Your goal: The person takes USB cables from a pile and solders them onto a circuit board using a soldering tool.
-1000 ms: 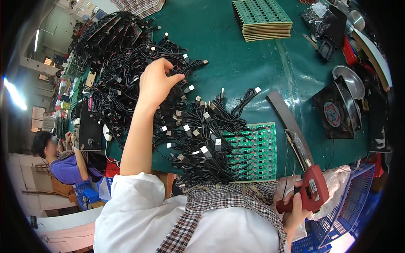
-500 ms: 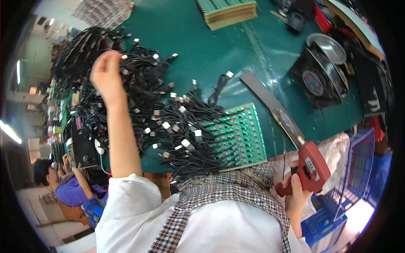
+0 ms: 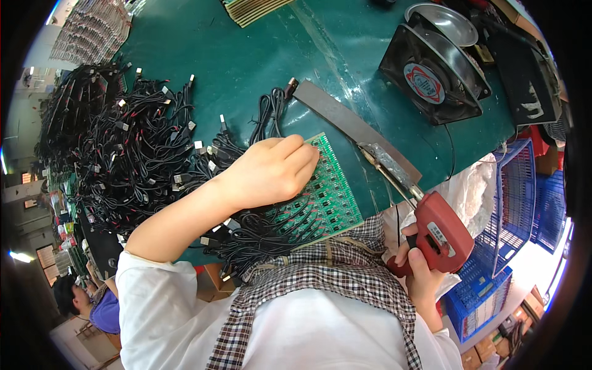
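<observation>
Left grip (image 3: pixel 277 169) moved over green board (image 3: pixel 328 196), hold unclear; right grip (image 3: pixel 423 276) clasps red tool (image 3: pixel 445 229).

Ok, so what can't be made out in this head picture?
- Head view: anything in the left hand, hidden by the hand itself.
- Head view: left part of the green rectangular circuit board, under thin black cables and that hand.
- Head view: tan-edged layered stack, cut off by the top edge.
</observation>
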`<state>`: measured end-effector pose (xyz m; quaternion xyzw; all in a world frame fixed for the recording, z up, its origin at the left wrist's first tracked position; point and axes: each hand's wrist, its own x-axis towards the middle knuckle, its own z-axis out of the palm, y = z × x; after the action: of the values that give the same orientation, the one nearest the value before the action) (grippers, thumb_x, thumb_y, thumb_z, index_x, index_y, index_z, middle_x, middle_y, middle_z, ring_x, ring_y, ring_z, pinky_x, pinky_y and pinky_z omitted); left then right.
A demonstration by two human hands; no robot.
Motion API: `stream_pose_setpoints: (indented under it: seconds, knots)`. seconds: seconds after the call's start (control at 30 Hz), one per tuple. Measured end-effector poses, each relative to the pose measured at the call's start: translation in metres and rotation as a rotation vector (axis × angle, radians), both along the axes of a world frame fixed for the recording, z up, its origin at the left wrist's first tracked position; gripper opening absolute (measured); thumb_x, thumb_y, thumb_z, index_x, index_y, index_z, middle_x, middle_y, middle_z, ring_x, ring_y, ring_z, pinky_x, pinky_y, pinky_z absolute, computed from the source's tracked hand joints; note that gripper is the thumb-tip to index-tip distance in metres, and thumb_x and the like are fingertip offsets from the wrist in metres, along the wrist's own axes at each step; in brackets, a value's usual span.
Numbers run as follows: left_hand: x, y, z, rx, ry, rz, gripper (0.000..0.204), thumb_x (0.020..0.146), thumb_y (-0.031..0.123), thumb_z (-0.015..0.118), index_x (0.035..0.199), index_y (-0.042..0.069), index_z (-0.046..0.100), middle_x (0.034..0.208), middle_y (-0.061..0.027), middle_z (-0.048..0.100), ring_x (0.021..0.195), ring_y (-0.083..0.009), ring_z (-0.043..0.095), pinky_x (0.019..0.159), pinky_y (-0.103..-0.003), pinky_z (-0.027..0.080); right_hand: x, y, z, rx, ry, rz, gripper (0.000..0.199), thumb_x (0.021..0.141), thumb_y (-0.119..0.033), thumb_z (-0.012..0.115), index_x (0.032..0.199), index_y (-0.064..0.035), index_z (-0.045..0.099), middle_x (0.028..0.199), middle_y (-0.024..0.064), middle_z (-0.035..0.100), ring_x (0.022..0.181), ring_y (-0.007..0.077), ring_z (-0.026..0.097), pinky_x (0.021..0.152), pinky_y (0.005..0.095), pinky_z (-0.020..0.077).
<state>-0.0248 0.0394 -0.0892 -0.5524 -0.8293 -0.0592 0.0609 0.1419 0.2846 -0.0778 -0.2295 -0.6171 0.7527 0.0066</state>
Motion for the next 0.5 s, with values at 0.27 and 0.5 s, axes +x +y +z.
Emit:
stream_pose_setpoints:
  seconds: [0.27,0.5]
  knots:
    - [0.002,0.000,-0.002,0.035,0.061,0.009,0.031,0.062,0.006,0.062,0.092,-0.005,0.063,0.085,-0.0113,0.059,0.078,-0.0218,0.059,0.061,-0.027,0.051,-0.008,0.003,0.004,-0.070,0.008,0.132,0.054,0.080,-0.013,0.064,0.123,0.0060,0.039,0.105,0.0199,0.057,0.060,0.0164,0.055,0.052,0.0255,0.0456]
    - [0.004,0.003,0.000,0.030,0.069,-0.001,0.031,0.062,0.005,0.062,0.091,-0.006,0.062,0.084,-0.0114,0.059,0.076,-0.0213,0.059,0.060,-0.027,0.051,-0.014,0.000,0.005,-0.079,-0.055,0.149,0.062,0.077,-0.019,0.069,0.124,0.0066,0.038,0.101,0.0196,0.057,0.057,0.0163,0.054,0.049,0.0245,0.0444]
